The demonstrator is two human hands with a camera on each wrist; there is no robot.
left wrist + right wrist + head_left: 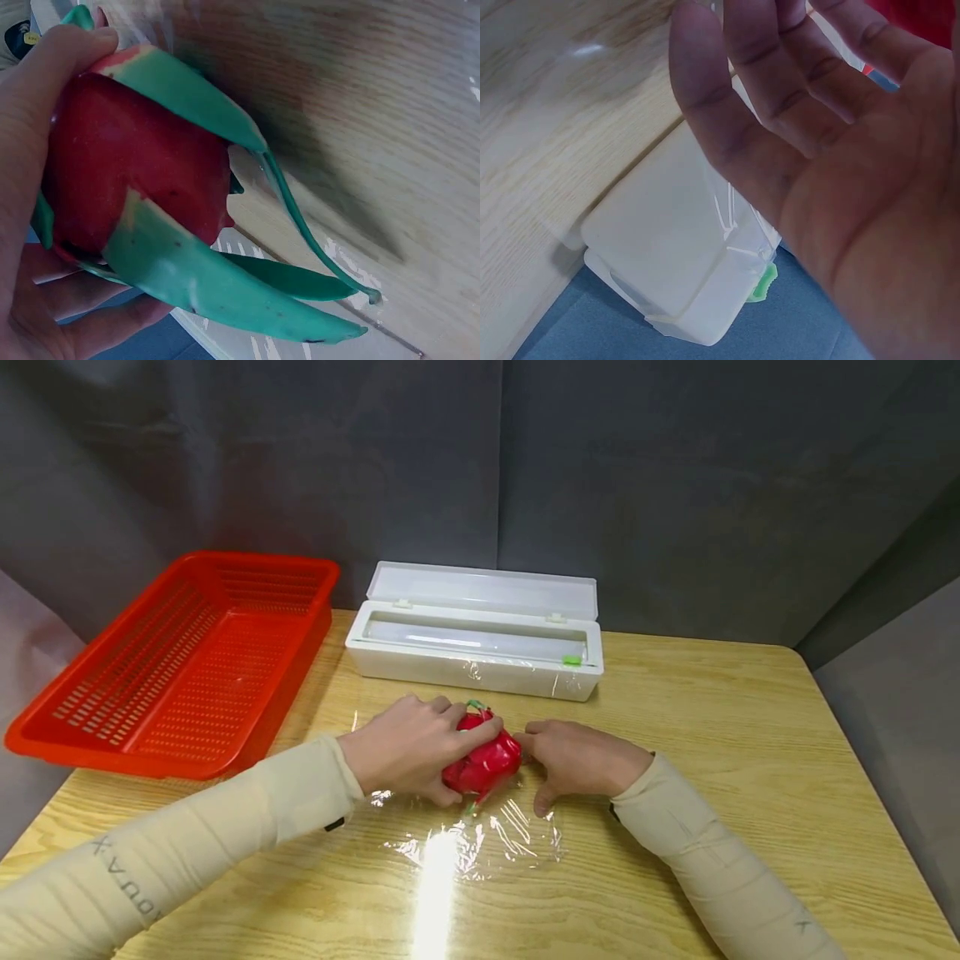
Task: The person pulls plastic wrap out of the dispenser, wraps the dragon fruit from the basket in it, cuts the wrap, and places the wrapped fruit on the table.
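A red dragon fruit (pixel 487 766) with green leaf-like scales is gripped from the left by my left hand (pixel 416 745). In the left wrist view the thumb and fingers curl round the dragon fruit (pixel 142 157), its green tips pointing away from the palm. Clear plastic wrap (pixel 517 839) lies wrinkled on the table under and in front of the fruit. Just right of the fruit is my right hand (pixel 581 758), its fingers loosely bent. The right wrist view shows nothing plainly held in the right hand (pixel 817 127); whether a fingertip touches the fruit or wrap is unclear.
Behind the hands stands a white wrap dispenser (pixel 472 672), lid (pixel 483 589) raised, with a green slider (pixel 572 660) and film hanging over its front. A red perforated basket (pixel 262 735) sits at the left of the wooden table (pixel 735 735). Grey curtain (pixel 645 493) closes the back.
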